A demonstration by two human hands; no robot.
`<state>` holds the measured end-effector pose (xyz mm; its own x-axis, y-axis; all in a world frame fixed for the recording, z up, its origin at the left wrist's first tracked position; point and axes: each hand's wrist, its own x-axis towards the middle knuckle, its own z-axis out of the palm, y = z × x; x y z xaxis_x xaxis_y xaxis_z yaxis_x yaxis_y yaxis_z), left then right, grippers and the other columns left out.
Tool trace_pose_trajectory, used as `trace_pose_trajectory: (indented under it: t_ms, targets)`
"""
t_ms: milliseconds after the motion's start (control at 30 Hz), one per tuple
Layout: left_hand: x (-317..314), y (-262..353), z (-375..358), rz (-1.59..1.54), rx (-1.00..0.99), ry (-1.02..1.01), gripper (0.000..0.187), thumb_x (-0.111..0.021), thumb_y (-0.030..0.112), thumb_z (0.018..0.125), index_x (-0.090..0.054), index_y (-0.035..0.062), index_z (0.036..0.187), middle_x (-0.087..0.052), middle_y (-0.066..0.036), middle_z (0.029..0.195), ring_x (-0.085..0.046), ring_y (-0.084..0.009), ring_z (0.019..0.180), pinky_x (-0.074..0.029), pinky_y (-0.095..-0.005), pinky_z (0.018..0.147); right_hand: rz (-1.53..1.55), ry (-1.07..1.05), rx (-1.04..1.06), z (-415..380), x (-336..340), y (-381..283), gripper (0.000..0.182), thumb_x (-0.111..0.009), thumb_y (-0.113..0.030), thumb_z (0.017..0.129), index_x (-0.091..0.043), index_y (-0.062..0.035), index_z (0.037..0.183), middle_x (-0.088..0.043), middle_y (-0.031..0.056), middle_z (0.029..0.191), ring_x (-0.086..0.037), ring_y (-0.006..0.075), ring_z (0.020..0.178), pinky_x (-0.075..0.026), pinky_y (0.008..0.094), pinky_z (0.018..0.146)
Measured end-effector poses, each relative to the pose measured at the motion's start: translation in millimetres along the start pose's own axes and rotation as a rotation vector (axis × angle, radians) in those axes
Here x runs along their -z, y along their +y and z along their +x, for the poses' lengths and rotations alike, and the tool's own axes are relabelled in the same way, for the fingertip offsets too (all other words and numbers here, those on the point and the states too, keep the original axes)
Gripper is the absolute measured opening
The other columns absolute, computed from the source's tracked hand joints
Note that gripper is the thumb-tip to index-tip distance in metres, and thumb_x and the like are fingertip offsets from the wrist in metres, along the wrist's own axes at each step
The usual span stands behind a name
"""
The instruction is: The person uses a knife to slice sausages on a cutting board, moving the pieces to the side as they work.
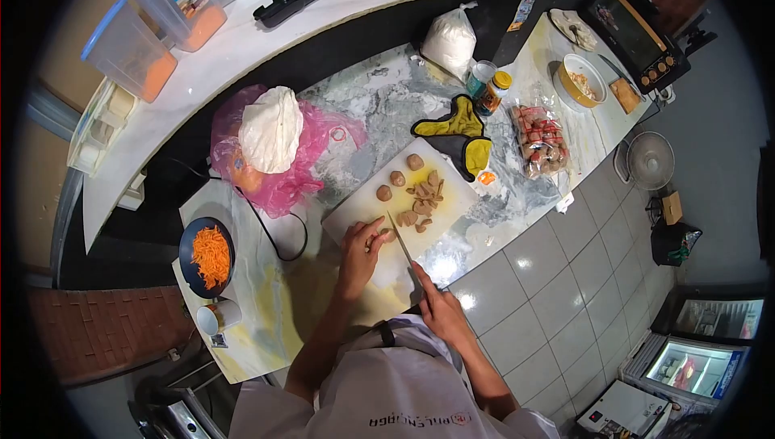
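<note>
A white cutting board point(347, 215) lies on the marbled counter in front of me. My left hand point(362, 249) is closed at its near left part, fingertips pressed on a brownish-grey meatball point(388, 235). In my right hand point(442, 307) is a knife point(401, 239), gripped by the handle. Its blade points away from me, close beside the held meatball; whether it touches is too small to tell. Several whole meatballs point(397, 178) sit along the far side of the board. Right of the blade is a loose pile of sliced meatball pieces point(423, 201).
Left stand a dark plate of shredded carrot point(210, 255), a cup point(219, 317) and a pink plastic bag point(278, 189). A yellow-black cloth point(452, 120), a jar point(494, 92) and a pack of meatballs point(540, 142) lie beyond the board. The counter's edge point(508, 243) runs along the right.
</note>
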<state>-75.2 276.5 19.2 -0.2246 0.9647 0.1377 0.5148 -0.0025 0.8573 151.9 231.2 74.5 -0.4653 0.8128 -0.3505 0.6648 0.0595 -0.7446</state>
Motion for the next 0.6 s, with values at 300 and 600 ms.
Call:
trace_pose_trajectory:
  t_ms: [300, 600]
  targets:
    - [19.3, -8.3, 6.7, -0.481, 0.261, -0.121, 0.032, -0.057, 0.019, 0.109, -0.063, 0.0031, 0.136, -0.068, -0.007, 0.106, -0.062, -0.0098, 0.089, -0.054, -0.0267, 0.082, 0.002, 0.012, -0.031, -6.9, -6.0, 4.3, 0.092, -0.060, -0.002, 0.090, -0.016, -0.0311, 0.166, -0.069, 0.0235, 0.078, -0.067, 0.0482, 0.076, -0.054, 0.0580, 0.075]
    - [2.9, -23.0, 2.0, -0.291, 0.248, -0.206, 0.020, -0.058, 0.014, 0.105, -0.066, 0.0063, 0.122, -0.059, -0.003, 0.096, -0.056, -0.0147, 0.082, -0.049, -0.0310, 0.073, 0.007, 0.055, -0.001, -9.2, -9.0, 2.5, 0.090, -0.058, 0.003, 0.088, -0.023, -0.0259, 0.166, -0.067, 0.0193, 0.075, -0.066, 0.0432, 0.070, -0.052, 0.0534, 0.071]
